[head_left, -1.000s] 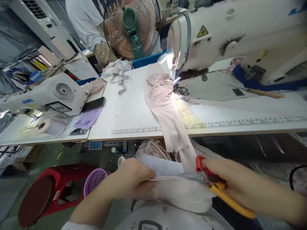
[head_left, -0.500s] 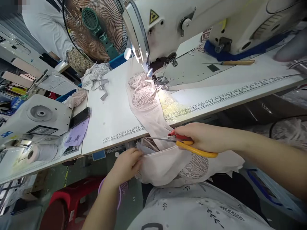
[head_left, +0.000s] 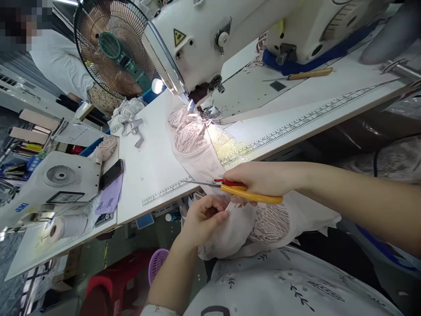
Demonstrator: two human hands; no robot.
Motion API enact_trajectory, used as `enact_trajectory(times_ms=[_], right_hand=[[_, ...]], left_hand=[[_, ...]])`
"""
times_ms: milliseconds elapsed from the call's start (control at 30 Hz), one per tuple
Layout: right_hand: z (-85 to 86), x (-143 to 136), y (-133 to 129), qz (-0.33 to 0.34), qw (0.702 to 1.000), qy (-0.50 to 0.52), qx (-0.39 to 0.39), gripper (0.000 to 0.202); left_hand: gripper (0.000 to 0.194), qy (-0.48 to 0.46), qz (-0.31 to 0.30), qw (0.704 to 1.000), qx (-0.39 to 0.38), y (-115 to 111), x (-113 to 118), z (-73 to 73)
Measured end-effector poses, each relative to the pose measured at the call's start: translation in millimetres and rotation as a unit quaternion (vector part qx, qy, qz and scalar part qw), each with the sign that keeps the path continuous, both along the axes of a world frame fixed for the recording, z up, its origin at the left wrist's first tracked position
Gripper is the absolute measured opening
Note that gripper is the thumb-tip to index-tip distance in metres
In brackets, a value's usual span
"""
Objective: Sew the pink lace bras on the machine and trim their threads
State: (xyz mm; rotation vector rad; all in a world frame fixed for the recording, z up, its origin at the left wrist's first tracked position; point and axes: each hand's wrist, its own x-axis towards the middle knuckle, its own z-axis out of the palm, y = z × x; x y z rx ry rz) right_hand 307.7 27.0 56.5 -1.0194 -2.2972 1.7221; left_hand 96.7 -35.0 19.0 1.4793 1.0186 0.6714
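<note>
My right hand (head_left: 259,177) is closed round scissors (head_left: 251,194) with yellow and red handles. Their blades point left over the table's front edge and look closed. Just below them, my left hand (head_left: 205,219) pinches the edge of a pale pink garment (head_left: 237,226). One lace cup (head_left: 271,223) of it lies over my lap. From there the fabric runs up onto the white table, where another lace part (head_left: 189,136) rests by the needle area of the sewing machine (head_left: 194,48).
A ruler strip (head_left: 296,118) runs along the table's front edge. On the left are a phone (head_left: 112,174), a purple paper (head_left: 109,195) and a second machine (head_left: 62,175). Behind stand a fan (head_left: 115,48) and a person in white (head_left: 62,61). A red stool (head_left: 115,281) is below.
My left hand has moved right and up, from the garment's left edge to a pinch near the scissors. The scissors have shifted left, and the view has turned slightly.
</note>
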Motion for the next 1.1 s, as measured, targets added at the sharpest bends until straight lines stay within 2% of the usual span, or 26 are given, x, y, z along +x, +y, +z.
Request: enact_trajectory(times_ms=[67,267,667,833,933,1033,1100], right_hand=[[-0.7,-0.3,1.1,0.001,1.0,0.009,0.002,0.012],[-5.1,-2.7,3.7,0.014,0.995,-0.031,0.098,0.017],[1.2,-2.2,0.6,0.009,0.989,-0.047,0.14,0.02],[-2.0,-3.6,-1.6,-0.004,0.991,-0.027,0.132,0.022],[-12.3,-1.9,-8.5,-0.052,0.991,0.012,0.121,0.022],[-25.3,7.0,-28.8,-0.159,0.977,0.083,0.113,0.021],[-33.4,16.3,-48.4,-0.215,0.96,0.113,0.136,0.026]], left_hand=[[0.031,-0.011,0.009,0.999,-0.032,1.2,-1.4,0.1],[0.033,-0.017,0.029,0.997,-0.073,2.1,2.0,-2.1],[0.032,-0.059,0.048,0.987,-0.141,5.8,3.5,-6.3],[0.036,-0.046,-0.002,0.986,-0.162,5.4,4.9,-4.9],[0.04,-0.014,0.027,0.99,-0.135,2.5,8.7,0.0],[0.046,0.016,0.082,0.989,-0.126,-1.9,10.4,3.2],[0.047,0.022,0.114,0.985,-0.127,-4.7,9.6,3.4]])
